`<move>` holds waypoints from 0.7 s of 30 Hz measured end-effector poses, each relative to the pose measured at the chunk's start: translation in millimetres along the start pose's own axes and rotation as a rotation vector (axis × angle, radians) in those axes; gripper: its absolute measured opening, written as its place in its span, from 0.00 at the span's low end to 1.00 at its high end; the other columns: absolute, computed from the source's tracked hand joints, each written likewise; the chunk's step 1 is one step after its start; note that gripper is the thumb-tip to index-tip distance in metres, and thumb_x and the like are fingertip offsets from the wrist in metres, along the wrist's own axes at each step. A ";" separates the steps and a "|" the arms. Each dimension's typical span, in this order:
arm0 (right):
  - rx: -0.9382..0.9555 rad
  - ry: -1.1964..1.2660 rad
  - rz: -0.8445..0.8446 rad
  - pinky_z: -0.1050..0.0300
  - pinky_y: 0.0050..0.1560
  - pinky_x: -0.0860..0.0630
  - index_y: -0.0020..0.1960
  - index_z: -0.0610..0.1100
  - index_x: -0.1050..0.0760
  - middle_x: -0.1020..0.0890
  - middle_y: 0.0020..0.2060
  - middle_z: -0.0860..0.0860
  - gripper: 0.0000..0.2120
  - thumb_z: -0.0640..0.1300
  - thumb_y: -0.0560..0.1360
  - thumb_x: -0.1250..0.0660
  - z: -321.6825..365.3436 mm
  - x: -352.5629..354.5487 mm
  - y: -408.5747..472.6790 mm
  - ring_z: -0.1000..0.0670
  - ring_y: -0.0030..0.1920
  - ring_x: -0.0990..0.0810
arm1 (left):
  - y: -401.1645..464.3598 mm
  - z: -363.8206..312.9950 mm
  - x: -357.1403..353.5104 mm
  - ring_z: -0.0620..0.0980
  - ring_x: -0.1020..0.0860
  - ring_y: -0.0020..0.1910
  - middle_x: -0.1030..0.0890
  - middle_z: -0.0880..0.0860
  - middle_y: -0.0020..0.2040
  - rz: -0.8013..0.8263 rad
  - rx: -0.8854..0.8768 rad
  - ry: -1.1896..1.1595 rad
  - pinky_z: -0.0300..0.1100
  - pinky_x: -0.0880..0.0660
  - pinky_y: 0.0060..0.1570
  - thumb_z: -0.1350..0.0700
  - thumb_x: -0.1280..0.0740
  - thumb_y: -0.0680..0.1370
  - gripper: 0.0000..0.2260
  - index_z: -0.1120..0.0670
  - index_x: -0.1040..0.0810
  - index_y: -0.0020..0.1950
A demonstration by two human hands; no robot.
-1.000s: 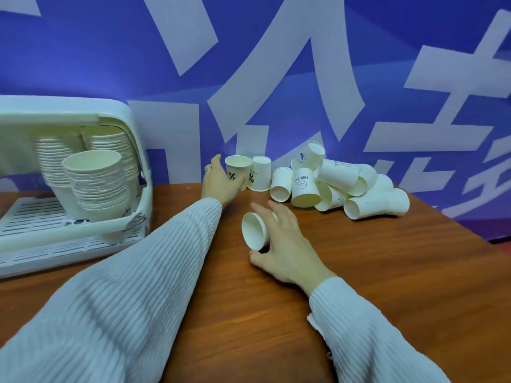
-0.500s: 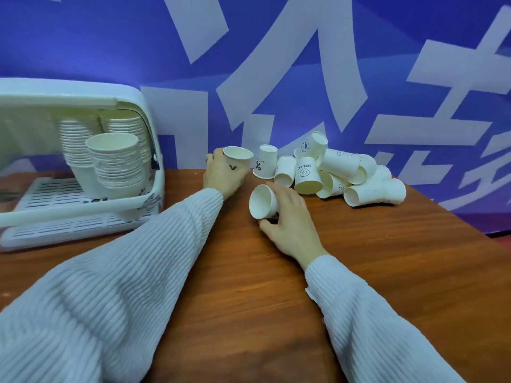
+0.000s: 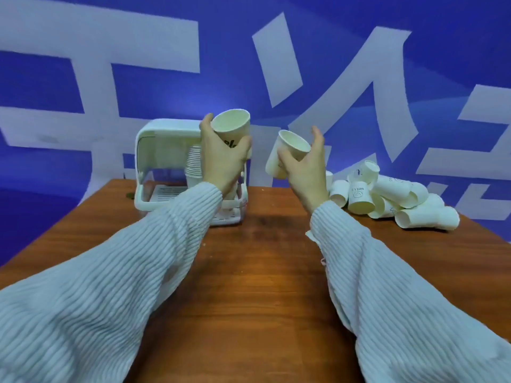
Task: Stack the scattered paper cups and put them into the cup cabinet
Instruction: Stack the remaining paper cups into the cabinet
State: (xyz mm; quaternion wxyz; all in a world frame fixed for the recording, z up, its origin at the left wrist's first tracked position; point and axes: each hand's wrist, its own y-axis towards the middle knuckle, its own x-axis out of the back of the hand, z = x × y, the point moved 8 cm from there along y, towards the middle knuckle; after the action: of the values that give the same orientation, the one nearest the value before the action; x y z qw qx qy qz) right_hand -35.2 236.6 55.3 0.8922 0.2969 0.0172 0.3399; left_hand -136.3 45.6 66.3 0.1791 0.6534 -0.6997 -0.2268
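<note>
My left hand (image 3: 222,158) grips a white paper cup (image 3: 231,128) with a dark print, raised upright above the table with its mouth toward me. My right hand (image 3: 304,167) holds a second white paper cup (image 3: 287,152), tilted, just right of the first; the two cups are apart. Behind my left hand stands the white cup cabinet (image 3: 163,150), its lid raised, with stacked cups (image 3: 193,164) inside, partly hidden by my hand. A pile of several scattered cups (image 3: 387,194) lies at the back right of the wooden table (image 3: 257,272).
A blue wall with large white characters (image 3: 304,64) rises right behind the table. The table's left edge (image 3: 55,225) and right edge (image 3: 484,239) run diagonally toward me. My two ribbed sleeves (image 3: 110,286) cover the near table.
Both hands have lifted their cups off the table and raised them in the air. The view has swung, so the cabinet now appears near the middle.
</note>
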 end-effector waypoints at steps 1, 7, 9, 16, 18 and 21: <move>0.005 0.030 0.037 0.60 0.60 0.25 0.82 0.53 0.45 0.30 0.74 0.50 0.42 0.54 0.75 0.27 10.7 -17.2 4.9 0.49 0.71 0.28 | 7.8 0.8 17.1 0.48 0.25 0.63 0.27 0.50 0.67 -0.023 -0.004 0.010 0.43 0.26 0.65 0.47 0.27 0.70 0.39 0.52 0.40 0.77; 0.091 -0.059 0.239 0.48 0.75 0.32 0.84 0.49 0.45 0.35 0.79 0.49 0.42 0.55 0.77 0.28 47.5 -100.9 19.9 0.48 0.77 0.33 | 34.5 15.9 82.2 0.51 0.25 0.64 0.28 0.52 0.68 -0.096 0.030 0.106 0.45 0.26 0.65 0.50 0.26 0.73 0.37 0.53 0.39 0.78; 0.092 -0.183 0.308 0.51 0.74 0.36 0.84 0.47 0.47 0.36 0.79 0.46 0.41 0.53 0.79 0.29 43.6 -117.5 22.0 0.47 0.78 0.35 | 34.9 21.0 92.3 0.51 0.25 0.64 0.27 0.52 0.68 -0.098 0.028 0.136 0.46 0.26 0.63 0.52 0.25 0.73 0.37 0.53 0.39 0.78; 0.107 -0.696 0.657 0.38 0.70 0.30 0.83 0.45 0.48 0.34 0.77 0.40 0.49 0.69 0.69 0.46 14.8 -156.9 9.9 0.37 0.73 0.32 | 38.7 42.3 98.1 0.51 0.27 0.67 0.28 0.52 0.70 -0.024 0.022 0.173 0.52 0.26 0.68 0.49 0.25 0.74 0.36 0.52 0.39 0.78; 0.147 -0.787 0.705 0.39 0.73 0.34 0.84 0.47 0.54 0.39 0.81 0.43 0.48 0.70 0.73 0.43 5.7 -158.6 2.2 0.38 0.77 0.37 | 39.7 44.3 95.8 0.51 0.27 0.67 0.28 0.53 0.71 -0.019 0.022 0.176 0.51 0.26 0.67 0.50 0.25 0.75 0.36 0.52 0.39 0.78; 0.185 -0.832 0.702 0.40 0.73 0.34 0.84 0.49 0.52 0.41 0.82 0.48 0.45 0.69 0.77 0.40 -10.0 -155.8 -1.1 0.39 0.78 0.37 | 41.8 43.3 88.5 0.50 0.26 0.64 0.27 0.52 0.69 -0.022 0.024 0.157 0.42 0.26 0.60 0.51 0.25 0.75 0.35 0.52 0.38 0.77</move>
State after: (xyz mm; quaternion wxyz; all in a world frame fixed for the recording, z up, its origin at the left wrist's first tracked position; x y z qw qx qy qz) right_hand -156.7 145.1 19.8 0.6272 0.4710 -0.4073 0.4679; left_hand -202.1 -37.1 49.2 0.2230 0.6790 -0.6788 -0.1687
